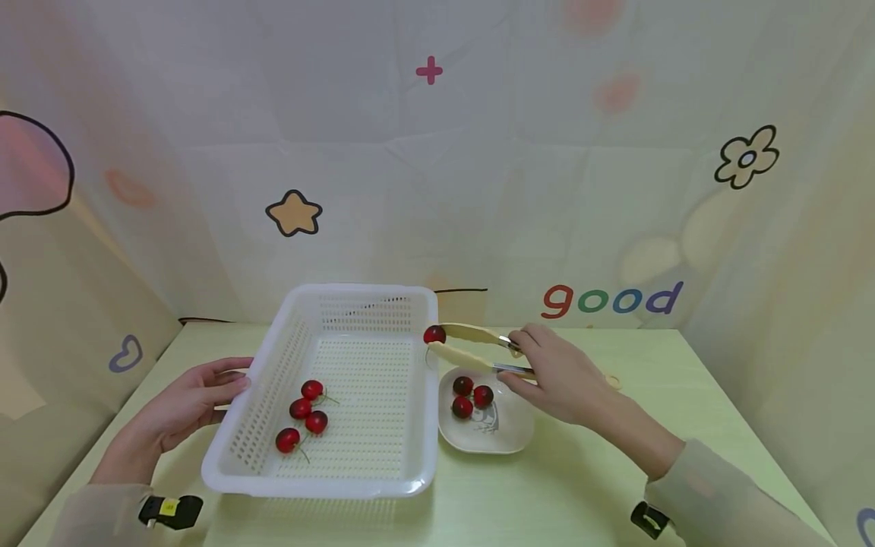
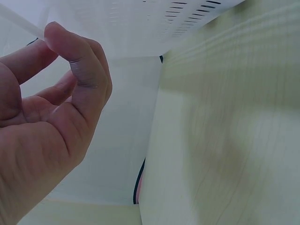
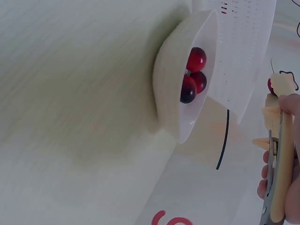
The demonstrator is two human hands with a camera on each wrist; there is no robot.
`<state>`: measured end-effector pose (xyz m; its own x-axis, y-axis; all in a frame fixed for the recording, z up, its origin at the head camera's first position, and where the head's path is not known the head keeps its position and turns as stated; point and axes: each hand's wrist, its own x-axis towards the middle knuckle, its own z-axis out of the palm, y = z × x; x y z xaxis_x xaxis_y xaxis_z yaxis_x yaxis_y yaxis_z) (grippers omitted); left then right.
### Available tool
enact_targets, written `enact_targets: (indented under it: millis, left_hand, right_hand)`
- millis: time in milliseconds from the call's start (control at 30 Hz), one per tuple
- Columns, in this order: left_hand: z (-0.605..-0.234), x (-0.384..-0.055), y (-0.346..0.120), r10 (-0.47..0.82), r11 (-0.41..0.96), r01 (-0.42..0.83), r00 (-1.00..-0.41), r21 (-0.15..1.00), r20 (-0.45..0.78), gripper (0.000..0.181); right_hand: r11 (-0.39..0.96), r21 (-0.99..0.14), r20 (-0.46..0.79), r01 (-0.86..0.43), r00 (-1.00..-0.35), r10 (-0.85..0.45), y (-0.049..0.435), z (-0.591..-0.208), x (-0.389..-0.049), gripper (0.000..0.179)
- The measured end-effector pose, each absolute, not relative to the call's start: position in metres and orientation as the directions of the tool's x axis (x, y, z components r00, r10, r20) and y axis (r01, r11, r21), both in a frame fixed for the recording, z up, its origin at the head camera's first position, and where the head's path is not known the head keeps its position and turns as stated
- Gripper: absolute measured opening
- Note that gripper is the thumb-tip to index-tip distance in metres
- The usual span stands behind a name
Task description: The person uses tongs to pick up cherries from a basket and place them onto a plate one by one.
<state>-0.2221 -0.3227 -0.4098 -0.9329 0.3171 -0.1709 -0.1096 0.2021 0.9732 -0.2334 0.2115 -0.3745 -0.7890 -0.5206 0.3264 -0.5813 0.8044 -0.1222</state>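
Note:
My right hand (image 1: 557, 372) grips a pair of cream-tipped tongs (image 1: 472, 334), which pinch a dark red cherry (image 1: 434, 335) by the right rim of a white perforated basket (image 1: 362, 486). In the right wrist view the tongs (image 3: 279, 187) and part of the cherry (image 3: 270, 86) show at the right edge. My left hand (image 1: 198, 399) holds the basket's left rim between thumb and fingers; the left wrist view shows that hand (image 2: 70, 89) close up. Several cherries (image 1: 301, 409) lie in the basket's left half. Three more cherries (image 1: 462, 408) sit on a small white dish (image 1: 506, 433).
The dish stands right beside the basket on a pale green wooden table (image 1: 574, 486). A printed curtain (image 1: 478, 205) hangs behind the table and along its sides. A small tan loop (image 1: 613, 381) shows behind the right wrist.

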Motion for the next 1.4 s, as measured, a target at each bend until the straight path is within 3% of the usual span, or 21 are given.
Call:
enact_targets:
  millis: [300,1067,1400]
  left_hand:
    - [-0.41,-0.223,-0.321,0.33,0.212,-0.094,-0.93,0.973,-0.162,0.066]
    - [-0.41,-0.223,-0.321,0.314,0.227,-0.097,-0.934,0.969,-0.167,0.065]
    - [-0.411,-0.224,-0.324,0.312,0.228,-0.096,-0.935,0.969,-0.166,0.066]
  right_hand:
    - [0.837,-0.143,0.291,-0.528,-0.831,-0.474,0.239,-0.388,-0.226,0.05]
    - [0.844,-0.005,0.222,-0.536,-0.823,-0.522,0.288,-0.408,-0.216,0.047]
    - [0.849,-0.007,0.22,-0.529,-0.829,-0.514,0.292,-0.409,-0.216,0.048]
